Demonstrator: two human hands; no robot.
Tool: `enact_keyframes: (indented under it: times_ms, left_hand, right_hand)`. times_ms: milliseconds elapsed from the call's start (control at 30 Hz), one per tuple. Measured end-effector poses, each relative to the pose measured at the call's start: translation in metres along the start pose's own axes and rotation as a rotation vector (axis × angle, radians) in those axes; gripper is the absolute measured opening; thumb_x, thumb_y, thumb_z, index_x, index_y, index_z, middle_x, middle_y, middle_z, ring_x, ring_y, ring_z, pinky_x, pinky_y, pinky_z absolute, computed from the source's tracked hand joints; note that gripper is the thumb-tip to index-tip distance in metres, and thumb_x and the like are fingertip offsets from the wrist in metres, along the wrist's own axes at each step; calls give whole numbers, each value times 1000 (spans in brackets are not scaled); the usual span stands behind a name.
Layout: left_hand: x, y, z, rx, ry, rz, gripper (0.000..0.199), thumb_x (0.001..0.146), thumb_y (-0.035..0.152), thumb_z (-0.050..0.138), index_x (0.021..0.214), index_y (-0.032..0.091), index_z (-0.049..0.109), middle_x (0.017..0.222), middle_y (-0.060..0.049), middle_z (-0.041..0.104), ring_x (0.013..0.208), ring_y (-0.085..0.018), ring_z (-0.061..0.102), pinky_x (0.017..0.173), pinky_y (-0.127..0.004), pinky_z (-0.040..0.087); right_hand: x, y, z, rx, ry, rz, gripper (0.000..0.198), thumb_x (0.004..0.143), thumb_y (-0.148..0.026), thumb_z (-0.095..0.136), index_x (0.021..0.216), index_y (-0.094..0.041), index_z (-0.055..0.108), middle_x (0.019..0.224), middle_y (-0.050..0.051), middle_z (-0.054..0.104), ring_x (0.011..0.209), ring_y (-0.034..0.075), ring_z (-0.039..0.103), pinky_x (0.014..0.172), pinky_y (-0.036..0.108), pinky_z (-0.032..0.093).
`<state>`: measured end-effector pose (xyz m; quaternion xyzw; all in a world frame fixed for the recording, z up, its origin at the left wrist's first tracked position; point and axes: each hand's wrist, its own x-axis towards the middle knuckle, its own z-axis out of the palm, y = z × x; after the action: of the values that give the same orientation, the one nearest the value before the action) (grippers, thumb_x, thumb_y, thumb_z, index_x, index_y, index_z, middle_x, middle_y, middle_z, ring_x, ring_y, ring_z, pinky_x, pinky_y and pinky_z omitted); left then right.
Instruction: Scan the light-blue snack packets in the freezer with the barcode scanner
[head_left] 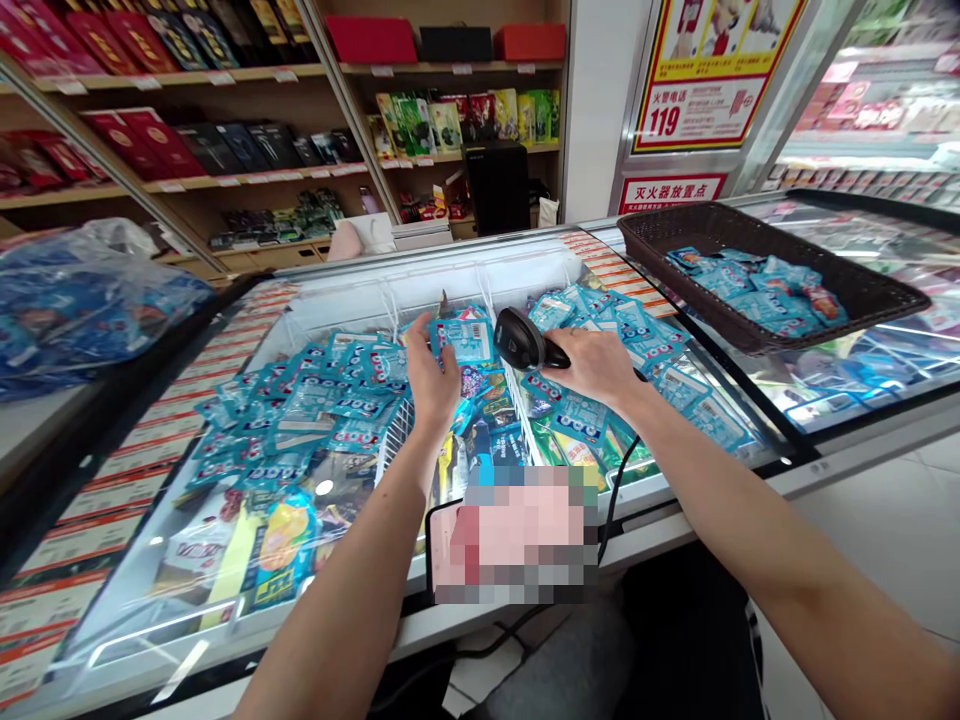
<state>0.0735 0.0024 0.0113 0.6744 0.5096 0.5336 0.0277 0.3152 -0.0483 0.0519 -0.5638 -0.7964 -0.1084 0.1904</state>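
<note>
My right hand (596, 362) is closed round a black handheld barcode scanner (517, 340), its head turned to the left. A black cable hangs below that hand. My left hand (433, 380) grips the left edge of a blue snack packet (469, 342), with a white barcode panel facing up toward the scanner. Many similar blue packets (300, 400) are heaped on the left of the glass-topped freezer, and another heap (577, 410) spreads under and beyond my right hand. A phone (442, 550), largely blurred over, lies at the freezer's front edge.
A dark woven basket (885, 300) holding several blue packets stands at the right. A clear plastic bag of blue packets (82, 300) sits at the far left. White wire dividers (521, 410) split the freezer. Stocked shelves (247, 180) line the back.
</note>
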Motion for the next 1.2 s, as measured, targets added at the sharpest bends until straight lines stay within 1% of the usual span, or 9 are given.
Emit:
enact_keyframes:
  times_ms: [133,233,367,500,633,767,867,967,1200]
  left_hand:
    - [2,5,-9,157,8,42,41,90,26,40,130,20,45,122,-14,50,120,-26,46,103,-44,39]
    - [2,4,-19,324,15,-46,36,89,24,40,120,20,56,119,-16,49,117,-32,47,100,-54,38]
    - [0,-2,-34,451,27,-107,31,87,26,42,113,22,60,129,-18,46,125,-38,39,100,-66,26]
    - [0,-2,-38,508,-10,15,30,89,30,42,112,25,61,141,-12,43,132,-35,34,106,-64,19]
    - [-2,1,-30,570,-218,211,31,91,36,42,114,30,62,140,-5,49,132,-29,38,112,-58,13]
    - [-3,-5,-27,666,-385,183,34,93,36,37,114,31,64,129,-3,59,124,-26,47,110,-51,24]
    - [-1,-15,-30,720,-394,153,37,94,33,34,117,31,63,129,-3,59,123,-25,48,105,-46,31]
    - [0,-23,-33,760,-362,137,38,93,29,33,117,29,63,130,-5,59,123,-26,48,105,-47,31]
    - [-1,-29,-32,775,-249,99,40,93,23,32,118,27,62,135,-6,54,132,-25,41,114,-53,18]
  right_hand:
    - [0,3,0,17,17,3,37,85,-44,54,114,-22,62,100,5,71,85,21,65,67,30,39]
    - [0,4,-2,26,10,20,37,86,-44,54,115,-22,61,101,6,71,87,22,65,68,30,39]
    - [0,7,-4,32,-2,40,38,86,-48,53,113,-22,61,98,6,71,86,22,65,68,30,39]
    - [0,8,-6,28,6,48,37,86,-49,54,110,-21,61,95,7,71,83,22,64,68,30,39]
    - [0,9,-4,25,29,48,37,84,-50,57,108,-21,62,93,6,71,81,21,64,66,30,39]
    - [1,11,-1,31,59,42,39,83,-51,58,107,-21,63,90,6,71,79,22,64,63,30,38]
    - [1,12,0,40,74,38,40,83,-52,57,108,-21,63,91,6,71,80,22,64,65,31,38]
    - [0,13,0,49,82,49,41,83,-53,58,109,-21,63,93,6,71,80,22,64,67,31,39]
    - [2,16,0,68,110,131,36,82,-47,59,106,-20,64,90,7,71,77,23,63,65,30,38]
